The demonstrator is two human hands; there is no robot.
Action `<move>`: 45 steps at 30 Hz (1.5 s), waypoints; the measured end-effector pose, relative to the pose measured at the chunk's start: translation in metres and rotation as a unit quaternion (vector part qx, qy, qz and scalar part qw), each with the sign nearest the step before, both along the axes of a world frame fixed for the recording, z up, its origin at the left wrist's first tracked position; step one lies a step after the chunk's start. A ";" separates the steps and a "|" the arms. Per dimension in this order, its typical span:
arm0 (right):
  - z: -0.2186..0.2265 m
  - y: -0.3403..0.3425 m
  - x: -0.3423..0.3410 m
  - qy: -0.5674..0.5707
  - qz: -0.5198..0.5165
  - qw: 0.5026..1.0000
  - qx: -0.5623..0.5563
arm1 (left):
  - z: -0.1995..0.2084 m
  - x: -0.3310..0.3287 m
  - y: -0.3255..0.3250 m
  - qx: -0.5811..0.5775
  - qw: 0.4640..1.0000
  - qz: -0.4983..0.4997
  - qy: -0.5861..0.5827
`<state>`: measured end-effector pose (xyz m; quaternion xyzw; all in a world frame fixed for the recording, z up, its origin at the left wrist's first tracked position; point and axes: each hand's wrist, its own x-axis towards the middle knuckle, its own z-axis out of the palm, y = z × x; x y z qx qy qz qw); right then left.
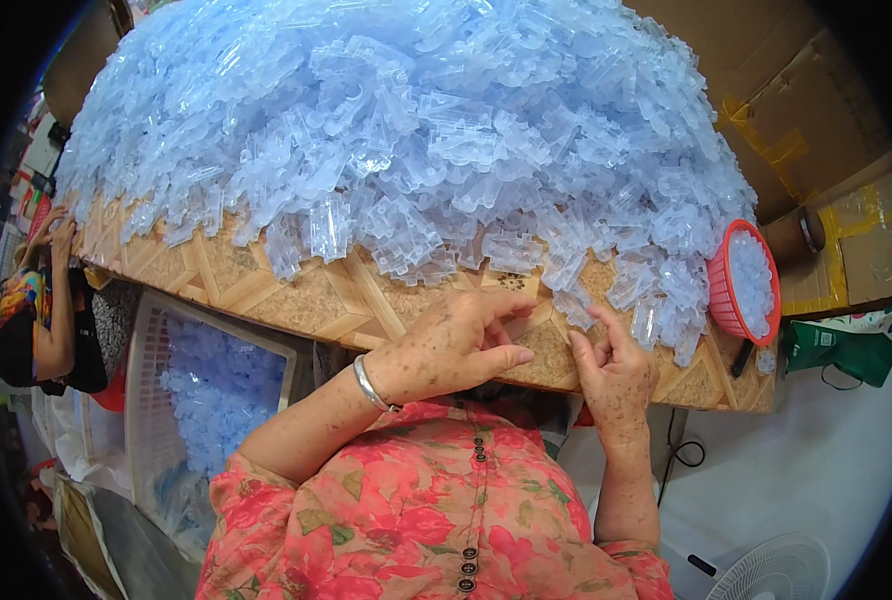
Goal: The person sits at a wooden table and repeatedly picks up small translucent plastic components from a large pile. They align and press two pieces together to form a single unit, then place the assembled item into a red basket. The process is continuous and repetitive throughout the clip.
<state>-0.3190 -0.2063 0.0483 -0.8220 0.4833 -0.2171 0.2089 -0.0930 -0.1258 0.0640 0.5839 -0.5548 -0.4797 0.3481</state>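
Two hands at the table (351,297), maybe handling clear bits one by one.
In the head view, the left hand (451,340) has thumb and fingers wide, nothing seen between; the right hand (616,375) is narrow, by a clear piece (573,307) at the table's near side. I can't tell if it's held. Gripping it calls for a soft pinch. A big pile (416,110) crowds the table; a red basket (723,290) sits at its right end.

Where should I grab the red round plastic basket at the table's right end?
Probably by its right rim, from the right: the red round plastic basket has that edge exposed, while the pile of translucent plastic pieces crowds its left side.
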 end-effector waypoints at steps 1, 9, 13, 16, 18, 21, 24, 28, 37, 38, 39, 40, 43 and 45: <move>-0.002 -0.002 0.000 0.015 0.009 1.000 -0.010 | -0.005 -0.001 -0.002 -0.028 0.999 0.000 0.017; -0.006 0.005 0.006 -0.050 0.030 0.997 -0.049 | -0.024 -0.005 -0.011 -0.103 0.992 0.030 0.067; -0.008 0.003 0.009 0.001 0.027 0.997 -0.070 | -0.028 -0.007 -0.014 -0.088 0.994 0.009 0.061; -0.012 0.002 0.011 -0.002 0.026 0.999 -0.046 | -0.024 -0.009 -0.013 -0.075 0.996 0.011 0.052; -0.013 0.002 0.009 -0.005 0.019 0.999 -0.050 | -0.025 -0.011 -0.012 -0.069 0.996 0.017 0.060; -0.002 0.006 0.009 -0.030 -0.012 0.999 0.038 | -0.026 -0.011 -0.010 -0.061 0.995 -0.001 0.079; -0.004 0.008 0.012 -0.085 -0.005 0.994 0.075 | -0.033 -0.014 -0.012 -0.053 0.988 -0.022 0.141; -0.008 0.013 0.018 -0.105 0.014 0.990 0.089 | -0.022 -0.021 -0.010 0.040 0.950 -0.010 0.311; -0.014 0.007 0.011 -0.256 0.112 0.942 0.184 | -0.024 -0.018 -0.006 0.052 0.947 0.043 0.314; -0.015 0.005 0.011 -0.250 0.102 0.947 0.176 | -0.027 -0.016 -0.005 0.053 0.953 0.044 0.294; -0.017 0.002 0.011 -0.244 0.091 0.951 0.167 | -0.030 -0.014 -0.004 0.055 0.959 0.046 0.276; -0.017 0.000 0.011 -0.237 0.081 0.955 0.159 | -0.033 -0.014 -0.004 0.054 0.961 0.050 0.266; -0.010 -0.011 0.017 -0.088 0.059 0.994 -0.015 | -0.035 -0.012 -0.004 0.042 0.972 0.059 0.225; -0.011 -0.015 0.022 -0.040 0.048 0.997 -0.038 | -0.032 -0.010 -0.002 0.022 0.981 0.063 0.183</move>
